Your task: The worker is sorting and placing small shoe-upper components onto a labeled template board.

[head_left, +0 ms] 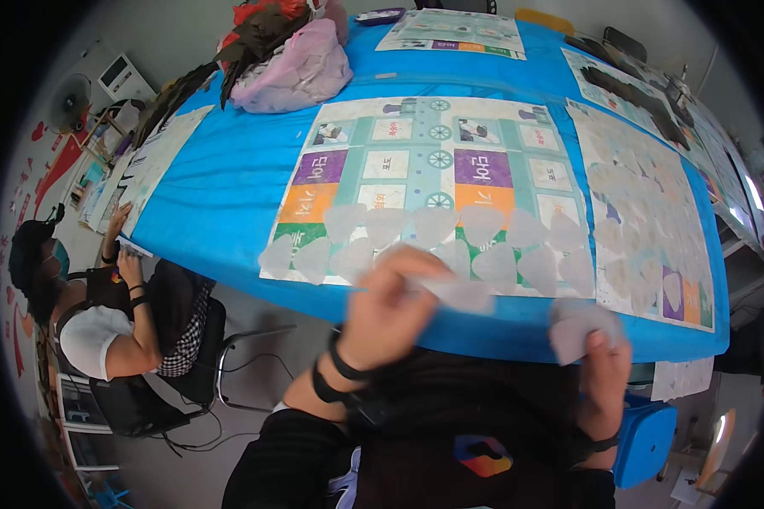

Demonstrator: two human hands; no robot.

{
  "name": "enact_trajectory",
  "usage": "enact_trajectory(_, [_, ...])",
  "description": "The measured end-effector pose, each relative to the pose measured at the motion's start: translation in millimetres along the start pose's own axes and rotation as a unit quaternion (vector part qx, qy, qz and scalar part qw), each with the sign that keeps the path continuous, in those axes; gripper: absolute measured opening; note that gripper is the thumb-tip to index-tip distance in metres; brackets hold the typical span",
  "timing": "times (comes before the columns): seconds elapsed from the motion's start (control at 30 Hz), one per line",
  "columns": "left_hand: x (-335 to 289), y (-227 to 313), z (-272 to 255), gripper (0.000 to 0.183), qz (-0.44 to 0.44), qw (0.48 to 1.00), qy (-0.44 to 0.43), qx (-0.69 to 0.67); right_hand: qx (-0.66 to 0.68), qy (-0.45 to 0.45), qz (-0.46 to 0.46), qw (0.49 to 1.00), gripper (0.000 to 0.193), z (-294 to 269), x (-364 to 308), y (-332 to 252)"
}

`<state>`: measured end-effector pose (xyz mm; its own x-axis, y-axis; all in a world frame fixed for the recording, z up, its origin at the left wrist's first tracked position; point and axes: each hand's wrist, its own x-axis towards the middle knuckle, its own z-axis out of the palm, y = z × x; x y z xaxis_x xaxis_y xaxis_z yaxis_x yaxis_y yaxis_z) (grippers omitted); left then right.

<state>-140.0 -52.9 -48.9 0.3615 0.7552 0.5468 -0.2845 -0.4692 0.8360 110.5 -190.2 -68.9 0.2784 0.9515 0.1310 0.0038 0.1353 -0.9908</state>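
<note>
Toward the near edge of the printed sheet (437, 182), my left hand (390, 301) pinches a pale, petal-shaped thin piece (465, 294), slightly smeared by motion. To its right, my right hand (607, 369) grips a small stack of similar pale pieces (579, 325) just over the table's near edge, thumb on top. Two uneven rows of these translucent pieces (484, 222) lie across the near part of the sheet, some touching or overlapping. Printed pictures and coloured blocks show through them.
A blue-covered table (221, 187) holds another sheet (645, 195) covered with pale pieces at right. A pink plastic bag (301, 72) stands at the back left. A co-worker (102, 314) sits at the left, hands on the table edge. A blue stool (645, 441) stands at lower right.
</note>
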Motion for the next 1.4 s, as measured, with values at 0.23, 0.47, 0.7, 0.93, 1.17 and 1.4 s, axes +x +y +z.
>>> enact_trajectory(0.23, [40.8, 2.9, -119.1, 0.024, -0.110, 0.984, 0.099, 0.095, 0.016, 0.318, -0.144, 0.937, 0.045, -83.3, 40.8, 14.8])
enact_trajectory(0.47, [47.8, -17.0, -175.1, 0.016, -0.211, 0.959, 0.021, 0.188, 0.051, 0.305, -0.126, 0.942, 0.044, -100.2, 45.5, 26.9])
enact_trajectory(0.7, [48.8, -13.7, -173.5, 0.028, -0.204, 0.971, 0.093, 0.077, 0.097, 0.286, -0.131, 0.944, 0.045, -101.5, 42.4, 25.1])
enact_trajectory(0.93, [51.2, -7.1, -181.8, 0.030, -0.243, 0.960, 0.063, 0.126, 0.114, 0.268, -0.129, 0.948, 0.044, -102.4, 39.2, 25.0])
enact_trajectory(1.17, [54.7, -8.4, -199.6, 0.025, -0.274, 0.946, -0.022, 0.173, 0.115, 0.266, -0.129, 0.948, 0.044, -100.4, 39.3, 22.9])
enact_trajectory(1.4, [65.0, -10.0, -201.7, 0.023, -0.296, 0.933, -0.073, 0.192, 0.113, 0.267, -0.130, 0.948, 0.045, -99.6, 39.1, 22.4])
